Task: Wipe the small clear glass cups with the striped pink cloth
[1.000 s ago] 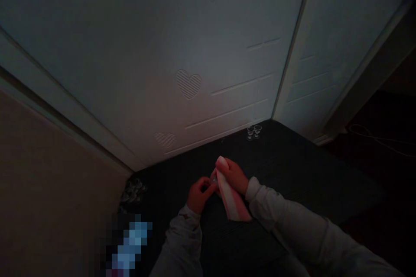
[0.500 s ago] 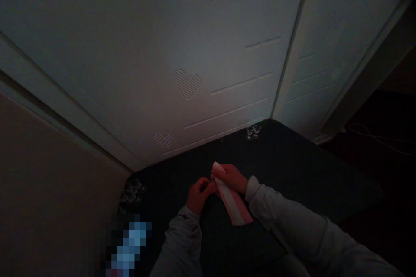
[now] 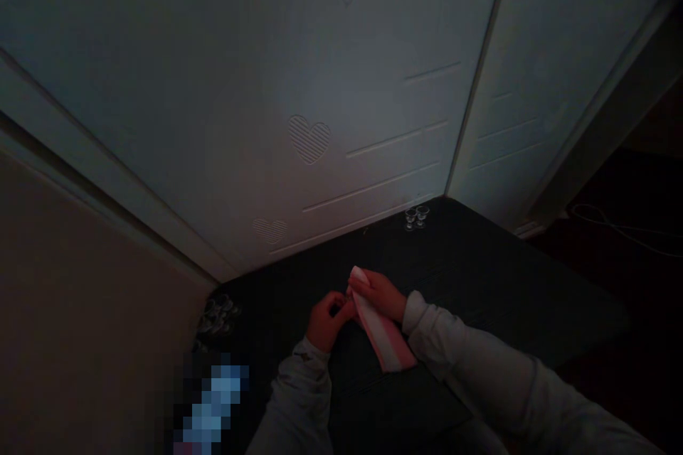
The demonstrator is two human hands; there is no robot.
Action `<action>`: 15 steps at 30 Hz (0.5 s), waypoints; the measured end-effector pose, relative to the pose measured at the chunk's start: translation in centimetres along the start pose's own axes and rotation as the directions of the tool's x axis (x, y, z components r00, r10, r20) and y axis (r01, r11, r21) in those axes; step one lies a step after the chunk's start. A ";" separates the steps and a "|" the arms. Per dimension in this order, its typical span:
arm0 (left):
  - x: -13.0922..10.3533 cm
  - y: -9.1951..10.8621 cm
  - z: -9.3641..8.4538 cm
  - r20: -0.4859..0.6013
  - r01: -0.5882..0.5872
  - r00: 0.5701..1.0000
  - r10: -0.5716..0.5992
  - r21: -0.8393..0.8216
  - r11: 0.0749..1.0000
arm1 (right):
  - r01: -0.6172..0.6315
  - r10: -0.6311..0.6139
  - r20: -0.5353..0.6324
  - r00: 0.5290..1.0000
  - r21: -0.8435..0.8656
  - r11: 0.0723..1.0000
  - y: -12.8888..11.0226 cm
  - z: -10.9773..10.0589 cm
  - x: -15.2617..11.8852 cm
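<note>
My right hand [image 3: 378, 293] is closed around the upper part of a pink-and-white striped cloth [image 3: 388, 341], whose loose end hangs down toward the lower right. Close beside it, my left hand [image 3: 326, 320] is curled, its fingertips meeting the cloth's left edge. Something small with a faint glint shows between the two hands, but the fingers and cloth mostly hide it. Both hands are over the dark table [image 3: 512, 284].
Two small stemmed glasses [image 3: 416, 217] stand at the table's back edge by the white panel [image 3: 213, 121] with carved hearts. Several more clear glasses [image 3: 218, 314] cluster at the left corner. A blurred bright blue patch [image 3: 216, 398] is at lower left.
Hands and cloth stay in almost the same place, with only a very slight shift of the cloth. The light on the panel looks a little cooler.
</note>
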State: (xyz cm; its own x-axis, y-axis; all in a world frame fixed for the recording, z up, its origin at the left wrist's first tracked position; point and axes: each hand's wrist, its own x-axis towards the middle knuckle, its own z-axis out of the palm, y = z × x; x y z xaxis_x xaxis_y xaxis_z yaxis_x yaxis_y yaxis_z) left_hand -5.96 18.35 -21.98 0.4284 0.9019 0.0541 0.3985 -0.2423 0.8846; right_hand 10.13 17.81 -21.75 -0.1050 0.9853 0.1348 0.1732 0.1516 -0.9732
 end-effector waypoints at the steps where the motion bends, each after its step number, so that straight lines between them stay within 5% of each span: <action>1: 0.0 0.0 0.0 -0.002 -0.001 1.000 0.001 0.002 1.000 | 0.003 -0.003 -0.002 1.000 0.002 1.000 0.0 0.0 0.0; 15: 0.0 0.3 -0.1 0.011 -0.001 1.000 0.001 0.002 1.000 | 0.002 -0.002 -0.015 1.000 -0.016 1.000 0.1 0.1 0.0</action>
State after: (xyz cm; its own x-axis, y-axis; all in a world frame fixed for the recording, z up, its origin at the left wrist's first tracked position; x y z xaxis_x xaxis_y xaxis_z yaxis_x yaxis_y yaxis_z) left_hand -5.89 18.30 -21.67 0.4376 0.8978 0.0496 0.3995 -0.2435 0.8838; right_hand 10.09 17.80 -21.85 -0.0910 0.9860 0.1399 0.1884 0.1549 -0.9698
